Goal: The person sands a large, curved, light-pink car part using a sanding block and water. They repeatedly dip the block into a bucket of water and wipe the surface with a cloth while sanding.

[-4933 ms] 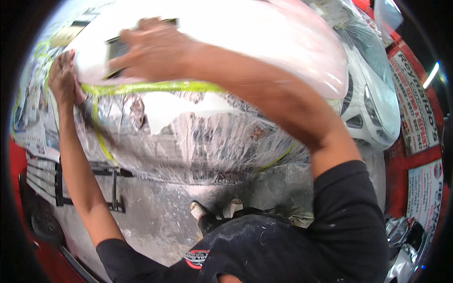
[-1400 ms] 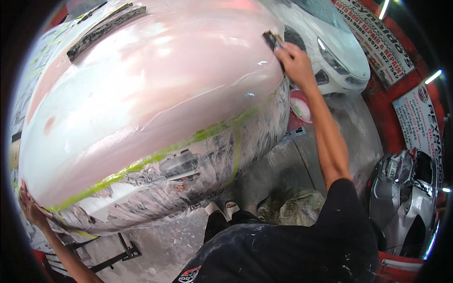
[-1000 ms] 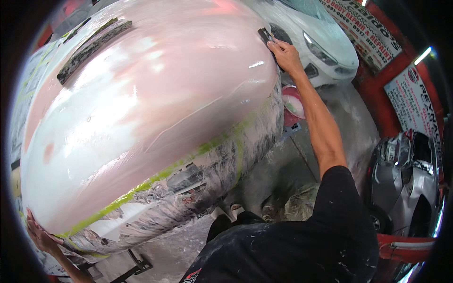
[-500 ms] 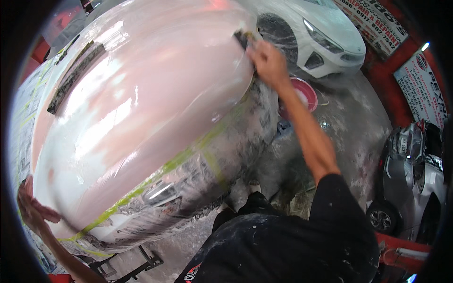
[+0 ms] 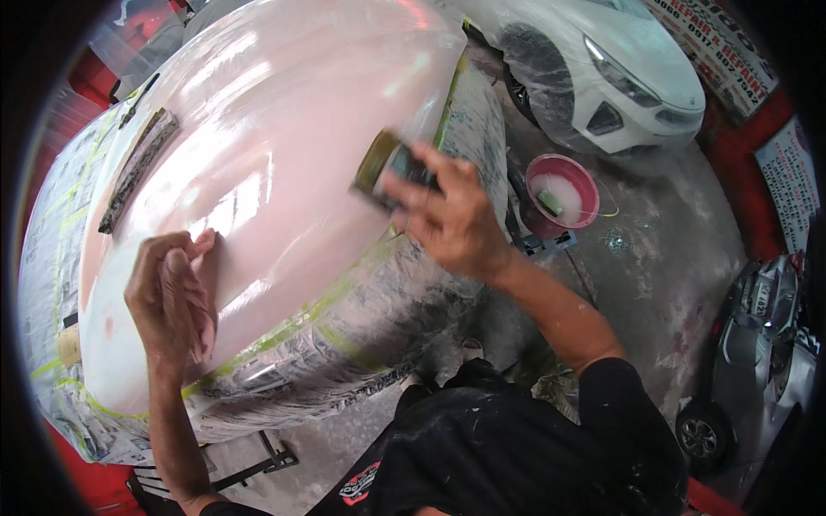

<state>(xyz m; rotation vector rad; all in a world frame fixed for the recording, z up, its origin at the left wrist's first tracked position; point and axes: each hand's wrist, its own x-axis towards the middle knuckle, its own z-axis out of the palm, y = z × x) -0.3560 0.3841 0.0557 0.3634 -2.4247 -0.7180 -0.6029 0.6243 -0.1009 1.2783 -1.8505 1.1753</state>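
A car hood [image 5: 327, 129] in patchy pink and white, wet and glossy, spreads out in front of me. My right hand [image 5: 460, 211] grips a sanding block [image 5: 379, 168], olive and dark, above or on the hood's near right part; motion blurs it, so contact is hard to tell. A crumpled pink cloth [image 5: 202, 314] hangs from my left hand [image 5: 159, 292], whose fingers are closed round it over the hood's near left. Farther left on the hood lies a long, dark, speckled block [image 5: 138, 172].
Masking film with green tape [image 5: 387, 301] covers the car's near side. A red bucket [image 5: 594, 185] of cloudy water holds a green sponge [image 5: 549, 203]. Beyond stands a white car [image 5: 637, 86]; a grey car [image 5: 748, 361] is at right. A black metal stand [image 5: 258, 464] sits lower left.
My right hand has drawn the block back from the hood's far right edge toward me. My left hand has risen from the lower left edge and moved right with the cloth. The view has shifted.
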